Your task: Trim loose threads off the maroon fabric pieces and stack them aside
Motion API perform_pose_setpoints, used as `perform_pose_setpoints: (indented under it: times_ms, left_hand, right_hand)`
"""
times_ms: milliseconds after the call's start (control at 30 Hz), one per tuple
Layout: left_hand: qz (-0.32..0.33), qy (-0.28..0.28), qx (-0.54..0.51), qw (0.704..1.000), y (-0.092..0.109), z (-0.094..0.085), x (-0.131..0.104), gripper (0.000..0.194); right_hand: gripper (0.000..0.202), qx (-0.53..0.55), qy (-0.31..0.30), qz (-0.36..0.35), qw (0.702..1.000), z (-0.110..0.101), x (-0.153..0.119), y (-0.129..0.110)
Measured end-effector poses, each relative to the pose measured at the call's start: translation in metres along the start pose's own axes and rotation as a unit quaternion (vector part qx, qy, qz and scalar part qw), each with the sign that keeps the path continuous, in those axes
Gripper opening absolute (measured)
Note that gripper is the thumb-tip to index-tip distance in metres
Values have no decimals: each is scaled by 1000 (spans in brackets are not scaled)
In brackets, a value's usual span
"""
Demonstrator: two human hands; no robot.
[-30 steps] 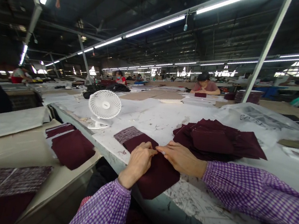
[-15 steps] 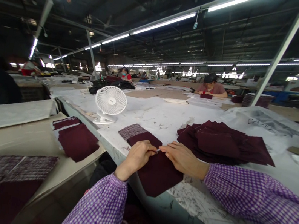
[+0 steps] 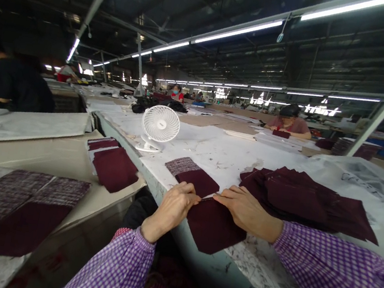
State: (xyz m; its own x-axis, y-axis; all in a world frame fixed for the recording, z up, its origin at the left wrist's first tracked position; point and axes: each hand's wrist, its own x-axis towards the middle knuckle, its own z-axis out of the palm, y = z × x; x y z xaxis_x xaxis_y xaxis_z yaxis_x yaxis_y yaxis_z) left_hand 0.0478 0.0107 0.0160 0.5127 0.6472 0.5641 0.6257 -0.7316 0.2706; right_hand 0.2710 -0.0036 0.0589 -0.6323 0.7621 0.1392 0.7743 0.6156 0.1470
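Observation:
A maroon fabric piece point(image 3: 215, 226) lies at the near edge of the white table point(image 3: 207, 141), its lower part past the edge. My left hand point(image 3: 176, 205) pinches its upper left corner, fingers pressed together. My right hand point(image 3: 245, 209) is closed on the upper right part of the same piece, fingertips at the fold. Just beyond my fingers lies another maroon section point(image 3: 200, 181) with a speckled grey-maroon end point(image 3: 181, 166). Whether it joins the held piece is hidden by my hands. A pile of maroon pieces point(image 3: 301, 194) lies to the right of my right hand.
A white fan point(image 3: 161, 124) stands at the table's left edge. On the beige left table point(image 3: 66, 147) are a maroon stack point(image 3: 114, 168) and speckled pieces point(image 3: 2, 200). A plastic bag point(image 3: 373, 184) lies at right. One person point(image 3: 287, 120) sits across; another point(image 3: 14, 80) is at left.
The view has turned left, so things appear shifted right. My fingertips have moved apart along the top of the maroon piece, where a small pale bit showed between them before.

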Motion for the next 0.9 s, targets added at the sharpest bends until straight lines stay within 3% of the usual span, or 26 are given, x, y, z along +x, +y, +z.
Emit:
perform_pose_setpoints:
  times_ms: [300, 400, 500, 633, 767, 900]
  left_hand:
    - [34, -9, 82, 996, 5, -7, -5, 29]
    - [36, -9, 58, 998, 2, -8, -7, 29]
    - [-6, 17, -54, 998, -8, -9, -14, 27]
    - [-90, 67, -180, 977, -15, -13, -23, 20]
    - [-141, 84, -184, 969, -9, -17, -24, 14]
    - [-135, 71, -143, 978, -5, -13, -22, 10]
  right_hand:
    - [58, -82, -84, -52, 992, -19, 19, -15]
    - [59, -87, -98, -68, 989, -22, 24, -17]
    - [59, -89, -108, -78, 987, -22, 25, -16]
    - [61, -96, -108, -88, 986, -21, 26, -13]
    - [61, -104, -107, -91, 985, -21, 27, -13]
    - [61, -120, -124, -88, 981, -25, 28, -17]
